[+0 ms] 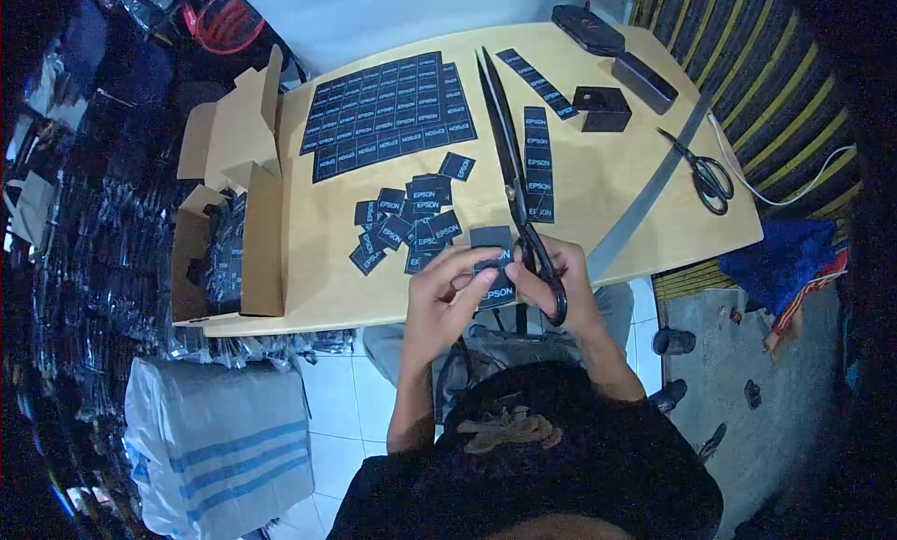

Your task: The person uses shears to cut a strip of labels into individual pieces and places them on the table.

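A short strip of black EPSON labels (495, 294) is pinched between the thumb and fingers of my left hand (445, 295), over the table's near edge. My right hand (564, 274) is closed on the large black scissors (505, 134), whose long blades point away from me and look nearly shut. Its thumb and fingertips also meet the strip's right side. Just beyond my left hand lies a loose pile of cut square labels (425, 208). A longer label strip (538, 157) rests to the right of the blades.
Uncut label sheets (383, 110) lie at the back left. An open cardboard box (263, 241) with many labels inside stands at the left edge. Rightward are a metal ruler (645, 199), smaller scissors (707, 180), a black box (602, 108) and a dark case (587, 30).
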Demonstrator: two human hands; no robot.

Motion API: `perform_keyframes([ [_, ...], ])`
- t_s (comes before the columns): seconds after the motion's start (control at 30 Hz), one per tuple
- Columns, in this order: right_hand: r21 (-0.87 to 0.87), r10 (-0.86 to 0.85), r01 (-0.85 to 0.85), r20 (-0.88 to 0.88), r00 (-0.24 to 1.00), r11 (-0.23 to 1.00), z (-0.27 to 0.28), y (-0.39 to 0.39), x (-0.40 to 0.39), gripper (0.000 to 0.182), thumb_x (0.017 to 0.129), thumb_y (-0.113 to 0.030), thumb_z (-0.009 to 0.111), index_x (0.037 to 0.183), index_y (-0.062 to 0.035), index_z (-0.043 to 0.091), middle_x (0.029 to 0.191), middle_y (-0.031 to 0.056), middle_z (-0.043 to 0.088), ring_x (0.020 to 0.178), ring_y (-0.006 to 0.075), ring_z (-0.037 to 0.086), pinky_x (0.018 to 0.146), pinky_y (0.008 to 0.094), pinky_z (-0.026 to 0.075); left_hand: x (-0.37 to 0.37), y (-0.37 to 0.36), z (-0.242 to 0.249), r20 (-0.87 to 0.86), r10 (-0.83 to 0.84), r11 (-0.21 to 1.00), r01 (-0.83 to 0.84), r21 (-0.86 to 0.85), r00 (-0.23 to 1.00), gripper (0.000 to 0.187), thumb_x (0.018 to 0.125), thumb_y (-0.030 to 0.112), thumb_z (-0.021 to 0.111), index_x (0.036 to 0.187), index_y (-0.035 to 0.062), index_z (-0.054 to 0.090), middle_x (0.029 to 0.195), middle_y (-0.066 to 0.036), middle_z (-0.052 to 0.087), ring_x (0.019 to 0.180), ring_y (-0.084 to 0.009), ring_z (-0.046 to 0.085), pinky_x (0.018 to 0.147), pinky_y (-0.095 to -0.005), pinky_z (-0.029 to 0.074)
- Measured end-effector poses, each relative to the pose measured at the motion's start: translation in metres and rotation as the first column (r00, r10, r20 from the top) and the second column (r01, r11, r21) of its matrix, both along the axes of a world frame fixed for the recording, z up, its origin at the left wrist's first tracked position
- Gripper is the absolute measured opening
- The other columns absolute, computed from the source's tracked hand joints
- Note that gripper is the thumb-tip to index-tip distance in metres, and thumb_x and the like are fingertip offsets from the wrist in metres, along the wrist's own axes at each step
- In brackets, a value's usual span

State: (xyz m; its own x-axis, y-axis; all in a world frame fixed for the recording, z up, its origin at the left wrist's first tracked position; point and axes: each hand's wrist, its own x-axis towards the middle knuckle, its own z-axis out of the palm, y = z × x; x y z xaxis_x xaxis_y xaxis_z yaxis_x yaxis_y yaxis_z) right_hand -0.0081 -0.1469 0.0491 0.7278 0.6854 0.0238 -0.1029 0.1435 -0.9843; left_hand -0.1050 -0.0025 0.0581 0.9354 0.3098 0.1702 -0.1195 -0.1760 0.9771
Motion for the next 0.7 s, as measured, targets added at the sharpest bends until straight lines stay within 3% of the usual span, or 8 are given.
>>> perform_keyframes([
  [0.1,0.042,-0.009,0.007,0.064,0.998,0.999,0.000,-0.003,-0.002,0.010,0.080,-0.006,0.064,0.076,-0.0037,0.055,0.065,-0.0067,0.045,0.056,0.0009,0.040,0.050,0.0171,0.032,0.001,-0.008,0.000,0.089,0.096,0.991,-0.087,-0.101,0.991,0.027,0.078,-0.002,0.066,0.105,-0.0020,0.062,0.092,-0.004,0.057,0.066,-0.0006,0.048,0.052,-0.0143,0.035],
  [0.13,0.099,0.095,-0.090,-0.047,0.994,0.991,-0.003,-0.009,0.000,0.019,0.078,-0.012,0.067,0.090,-0.0023,0.056,0.073,-0.0051,0.048,0.064,0.0013,0.044,0.056,0.0160,0.036,0.002,-0.011,0.006,0.133,0.128,0.990,-0.119,-0.071,0.983,0.033,0.073,-0.004,0.070,0.105,-0.0014,0.062,0.090,-0.002,0.055,0.062,0.0007,0.041,0.050,-0.0136,0.031],
  [0.17,0.099,0.096,-0.091,-0.046,0.994,0.991,-0.012,-0.016,0.003,0.019,0.078,-0.012,0.067,0.090,-0.0023,0.056,0.073,-0.0051,0.048,0.064,0.0013,0.044,0.056,0.0160,0.036,0.001,-0.009,0.008,0.133,0.129,0.990,-0.120,-0.071,0.983,0.033,0.073,-0.004,0.070,0.105,-0.0014,0.062,0.090,-0.002,0.055,0.062,0.0007,0.041,0.050,-0.0136,0.031],
  [0.23,0.191,0.255,-0.224,-0.157,0.954,0.956,-0.031,-0.026,0.009,0.049,0.073,-0.027,0.072,0.108,-0.0013,0.049,0.084,-0.0029,0.047,0.074,0.0049,0.046,0.064,0.0195,0.039,-0.006,-0.003,0.011,0.106,0.183,0.983,-0.185,0.012,0.977,0.036,0.071,-0.005,0.071,0.106,-0.0008,0.062,0.086,0.000,0.052,0.060,0.0004,0.037,0.051,-0.0133,0.030],
  [0.27,0.201,0.206,-0.216,0.070,0.976,0.955,-0.023,-0.036,0.005,0.074,0.067,-0.042,0.074,0.119,-0.0006,0.040,0.091,-0.0015,0.045,0.081,0.0092,0.047,0.072,0.0238,0.040,-0.008,-0.002,0.017,0.139,0.180,0.984,-0.179,-0.020,0.974,0.038,0.070,-0.004,0.072,0.106,0.0002,0.062,0.083,0.001,0.049,0.061,0.0001,0.036,0.052,-0.0133,0.030],
  [0.47,-0.394,0.506,-0.448,0.052,0.861,0.803,0.025,-0.103,0.029,0.066,0.061,-0.043,0.079,0.101,0.0010,0.051,0.084,0.0059,0.051,0.076,0.0146,0.050,0.072,0.0265,0.041,-0.022,0.020,0.031,0.220,0.153,0.985,-0.166,0.044,0.964,0.044,0.065,-0.003,0.076,0.106,0.0018,0.063,0.088,-0.003,0.056,0.061,-0.0021,0.044,0.052,-0.0152,0.036],
  [0.57,-0.552,0.698,-0.484,0.282,0.658,0.679,0.045,-0.113,0.039,0.057,0.058,-0.038,0.082,0.092,-0.0002,0.054,0.081,0.0112,0.059,0.074,0.0237,0.058,0.067,0.0303,0.045,-0.025,0.027,0.042,0.186,0.035,0.997,-0.046,0.059,0.982,0.046,0.062,-0.003,0.077,0.106,0.0027,0.064,0.090,-0.005,0.059,0.061,-0.0030,0.046,0.054,-0.0160,0.039],
  [0.7,-0.582,0.758,-0.524,0.278,0.590,0.622,0.048,-0.117,0.044,0.061,0.055,-0.046,0.079,0.092,-0.0017,0.057,0.072,0.0062,0.057,0.065,0.0195,0.057,0.061,0.0302,0.046,-0.023,0.030,0.048,0.007,-0.095,0.993,0.094,0.069,0.995,0.049,0.060,0.000,0.079,0.106,0.0086,0.066,0.080,0.000,0.058,0.057,-0.0023,0.044,0.051,-0.0169,0.036],
])
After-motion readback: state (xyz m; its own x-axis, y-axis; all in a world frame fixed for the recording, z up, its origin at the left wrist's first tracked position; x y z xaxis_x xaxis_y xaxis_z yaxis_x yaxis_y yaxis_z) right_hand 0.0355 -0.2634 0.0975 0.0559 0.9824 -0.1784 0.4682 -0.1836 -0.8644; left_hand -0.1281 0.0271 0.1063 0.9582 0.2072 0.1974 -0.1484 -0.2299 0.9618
